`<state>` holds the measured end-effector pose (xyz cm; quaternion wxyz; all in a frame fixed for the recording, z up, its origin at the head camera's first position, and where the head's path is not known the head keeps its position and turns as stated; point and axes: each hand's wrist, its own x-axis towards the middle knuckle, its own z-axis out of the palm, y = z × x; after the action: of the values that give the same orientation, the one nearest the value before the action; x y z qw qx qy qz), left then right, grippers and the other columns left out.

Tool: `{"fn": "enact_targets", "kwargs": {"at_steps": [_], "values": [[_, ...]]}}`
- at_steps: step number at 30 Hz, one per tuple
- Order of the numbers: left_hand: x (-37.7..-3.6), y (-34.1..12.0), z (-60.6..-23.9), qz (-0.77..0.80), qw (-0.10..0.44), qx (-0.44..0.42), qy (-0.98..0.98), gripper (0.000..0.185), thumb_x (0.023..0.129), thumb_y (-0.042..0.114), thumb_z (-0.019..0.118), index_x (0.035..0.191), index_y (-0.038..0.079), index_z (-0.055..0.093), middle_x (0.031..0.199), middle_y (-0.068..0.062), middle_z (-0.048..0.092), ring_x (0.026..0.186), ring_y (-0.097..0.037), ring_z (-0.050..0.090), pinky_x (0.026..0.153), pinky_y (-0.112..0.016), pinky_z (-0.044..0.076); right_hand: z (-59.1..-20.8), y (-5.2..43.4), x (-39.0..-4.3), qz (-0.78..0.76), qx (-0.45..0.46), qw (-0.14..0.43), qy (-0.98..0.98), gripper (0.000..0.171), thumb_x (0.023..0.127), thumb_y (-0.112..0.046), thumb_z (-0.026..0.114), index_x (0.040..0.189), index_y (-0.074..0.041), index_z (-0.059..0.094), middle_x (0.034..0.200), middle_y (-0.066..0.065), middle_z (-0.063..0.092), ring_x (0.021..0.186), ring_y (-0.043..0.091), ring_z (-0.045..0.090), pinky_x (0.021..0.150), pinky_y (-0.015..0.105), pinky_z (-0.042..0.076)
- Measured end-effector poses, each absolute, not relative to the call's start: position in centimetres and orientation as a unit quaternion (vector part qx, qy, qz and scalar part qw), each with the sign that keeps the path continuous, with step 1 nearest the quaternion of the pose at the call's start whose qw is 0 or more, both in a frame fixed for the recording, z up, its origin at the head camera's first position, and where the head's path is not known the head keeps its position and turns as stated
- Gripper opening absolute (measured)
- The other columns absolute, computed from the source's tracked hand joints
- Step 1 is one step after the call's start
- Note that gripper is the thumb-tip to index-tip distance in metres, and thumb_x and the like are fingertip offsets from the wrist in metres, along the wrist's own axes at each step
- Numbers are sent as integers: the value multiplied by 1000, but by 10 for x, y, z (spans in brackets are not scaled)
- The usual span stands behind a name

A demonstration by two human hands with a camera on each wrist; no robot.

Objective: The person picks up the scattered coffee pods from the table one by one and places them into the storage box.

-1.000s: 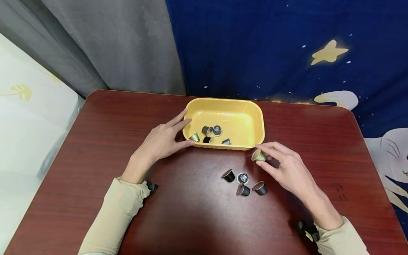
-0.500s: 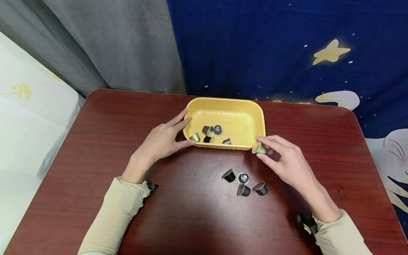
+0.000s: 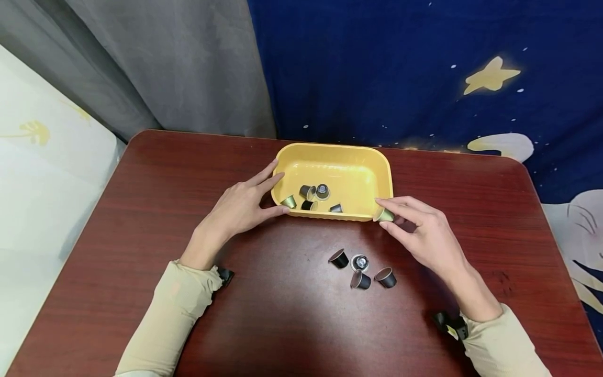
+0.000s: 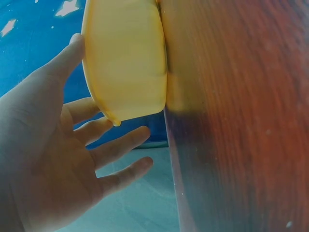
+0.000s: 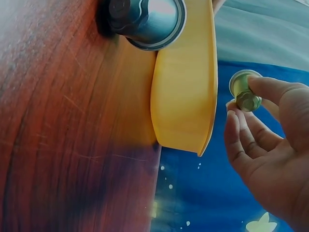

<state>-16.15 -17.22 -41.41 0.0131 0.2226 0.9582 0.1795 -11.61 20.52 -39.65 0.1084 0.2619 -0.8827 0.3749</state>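
Note:
My right hand (image 3: pixel 431 233) pinches a green coffee capsule (image 3: pixel 387 215) between thumb and fingers at the front right corner of a yellow plastic bin (image 3: pixel 330 153). In the right wrist view the green capsule appears above the level of the bin's rim. My left hand (image 3: pixel 235 208) touches the bin's left end, its fingers spread and fairly straight. The left wrist view shows the thumb against the rim and the other fingers around the bin's corner. Inside the bin lie another green capsule (image 3: pixel 289 202) and several dark ones (image 3: pixel 322 192).
Several dark capsules lie on the reddish-brown wooden table (image 3: pixel 282 314) in front of the bin, among them a black one (image 3: pixel 338 258) on its side and one standing rim down (image 3: pixel 360 263). A blue curtain (image 3: pixel 367 68) hangs behind the table.
My right hand has moved slightly away from me with the green capsule, from in front of the bin's right corner up to its rim. My left hand has stayed in place.

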Motion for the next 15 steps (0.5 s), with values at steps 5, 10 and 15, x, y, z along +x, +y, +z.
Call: {"fn": "enact_targets", "kwargs": {"at_steps": [5,10,15], "values": [[-161,-171,-413,182,14,223,958,83,87,70,58,153,21,42,164,9,18,101,-30,67,83,-47,52,-396,205,-119,374,262,115,-882,50,80,-4,82,126,-20,71,109,-6,70,80,-2,61,66,11,48],[-163,-171,-414,183,8,224,957,83,87,70,58,152,22,43,164,10,18,101,-31,67,82,-48,52,-396,205,-126,367,255,120,-886,49,81,-5,81,126,-20,71,110,-6,70,81,-2,63,65,13,49],[-163,-174,-414,187,12,220,957,82,86,71,58,152,25,43,164,13,18,110,-32,65,84,-49,52,-398,203,-133,362,252,121,-889,47,83,-7,80,126,-22,71,112,-7,70,82,-2,64,63,15,50]]}}
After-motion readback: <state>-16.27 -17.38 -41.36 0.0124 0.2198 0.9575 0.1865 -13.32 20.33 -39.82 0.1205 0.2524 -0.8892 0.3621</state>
